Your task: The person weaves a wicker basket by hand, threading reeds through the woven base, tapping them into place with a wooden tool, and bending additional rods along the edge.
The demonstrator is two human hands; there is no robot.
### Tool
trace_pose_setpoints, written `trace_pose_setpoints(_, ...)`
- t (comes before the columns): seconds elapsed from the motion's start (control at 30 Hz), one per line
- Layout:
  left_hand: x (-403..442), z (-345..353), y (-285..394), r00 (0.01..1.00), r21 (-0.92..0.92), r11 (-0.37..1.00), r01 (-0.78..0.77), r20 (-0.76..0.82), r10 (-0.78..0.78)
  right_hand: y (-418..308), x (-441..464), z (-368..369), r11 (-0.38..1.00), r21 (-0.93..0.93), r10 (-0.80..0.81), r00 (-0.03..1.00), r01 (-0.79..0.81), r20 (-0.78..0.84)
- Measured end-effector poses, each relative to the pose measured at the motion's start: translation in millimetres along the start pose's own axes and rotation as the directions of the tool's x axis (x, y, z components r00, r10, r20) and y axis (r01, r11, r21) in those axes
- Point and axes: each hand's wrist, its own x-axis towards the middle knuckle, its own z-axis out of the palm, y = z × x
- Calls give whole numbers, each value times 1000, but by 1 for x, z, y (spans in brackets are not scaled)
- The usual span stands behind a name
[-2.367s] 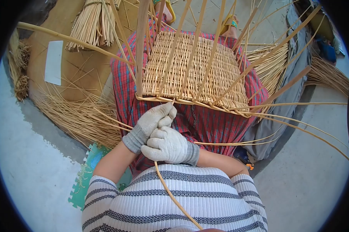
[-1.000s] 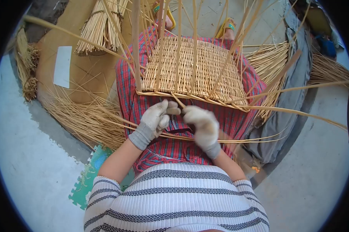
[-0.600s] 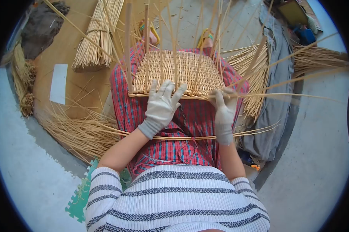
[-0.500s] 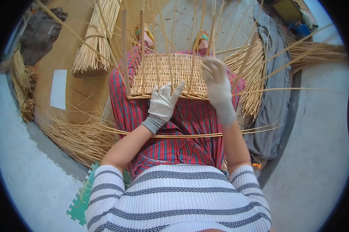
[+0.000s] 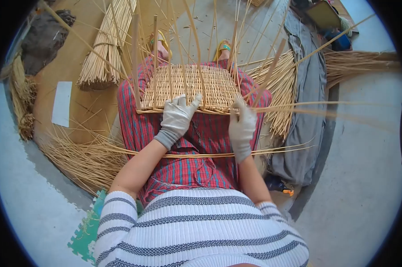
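A woven wicker basket base (image 5: 189, 86) lies across my lap, with several upright stakes rising from its edges. My left hand (image 5: 176, 116), in a pale glove, grips the near edge, its fingers on the weave and its thumb apart. At the near right corner, my gloved right hand (image 5: 242, 127) has its fingers bent in a pinch around a thin wicker rod (image 5: 290, 107). The rod's long end stretches out to the right and is blurred there. What lies right between the fingertips is partly hidden.
Loose rods (image 5: 85, 155) lie at the left, some crossing my lap. Tied bundles (image 5: 101, 60) and a white sheet (image 5: 61, 103) lie on the brown board. More rods (image 5: 281, 93) rest at the right beside grey cloth (image 5: 298, 147). Tall stakes stand up around the base.
My right hand has come down and toward me, from above the base's right side to its near right corner. My left hand keeps its place on the near edge.
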Motion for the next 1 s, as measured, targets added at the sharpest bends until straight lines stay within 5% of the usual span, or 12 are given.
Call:
trace_pose_setpoints(0.07, -2, 5, -6, 999, -33, 998, -48, -23, 48, -7, -29, -3, 989, 146, -29, 994, 14, 106)
trace_pose_setpoints(0.1, -2, 3, -7, 998, -132, 990, -39, -46, 33, -25, -23, -7, 973, 4, -230, 970, 230, 78)
trace_pose_setpoints(0.2, -2, -6, -12, 999, -215, 976, -35, -45, 26, -33, 0, 25, 939, -101, -311, 938, 328, 153)
trace_pose_setpoints(0.27, -3, 6, -19, 952, -211, 963, -169, -289, 104, -21, 3, 51, 920, -55, -384, 920, 389, 77)
trace_pose_setpoints(0.3, -1, 3, -18, 956, -204, 967, -153, -279, 92, -21, 6, 54, 898, -20, -440, 898, 440, 21)
trace_pose_setpoints(0.4, 0, -2, -21, 975, -246, 958, -150, -196, 102, -16, 8, 60, 896, -1, -443, 896, 443, 41)
trace_pose_setpoints(0.73, 7, -4, -19, 948, -295, 947, -129, -316, 31, -16, 14, 62, 887, -66, -459, 888, 457, -17)
trace_pose_setpoints(0.83, 3, -7, -20, 965, -321, 940, -118, -261, 32, -20, 14, 44, 918, 39, -396, 903, 395, 165)
trace_pose_setpoints(0.9, 0, -10, -22, 969, -580, 811, -82, -235, -70, -25, 14, 31, 920, 60, -392, 910, 388, 137)
trace_pose_setpoints(0.93, -3, -21, -27, 969, -575, 814, -87, -238, -64, -36, 16, 20, 919, 83, -394, 911, 387, 121)
trace_pose_setpoints(1.0, -5, -45, -47, 906, -81, 973, -214, -389, 167, -56, 5, -11, 897, 173, -437, 877, 408, 197)
